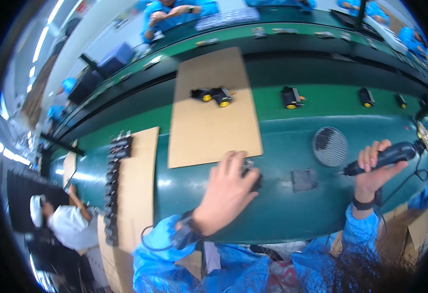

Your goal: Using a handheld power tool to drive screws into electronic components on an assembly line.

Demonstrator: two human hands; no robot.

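Note:
My left hand (226, 193) is over the green bench, its fingers and thumb closed about a small black part (256, 181) that they mostly hide. In my right hand (370, 173) is a black electric screwdriver (392, 157), its tip pointing left, with a cord trailing down. Between the hands, a flat square black fixture (304, 180) lies on the bench. Beyond it sits a round dish (330, 146) holding many small dark pieces, too small to name.
A cardboard sheet (214, 136) beyond my left hand carries black units (220, 96) with yellow ends. More such units (291, 97) stand on the green conveyor (331, 100). To the left, black parts (111, 190) line another cardboard sheet (138, 180). Several people work around the line.

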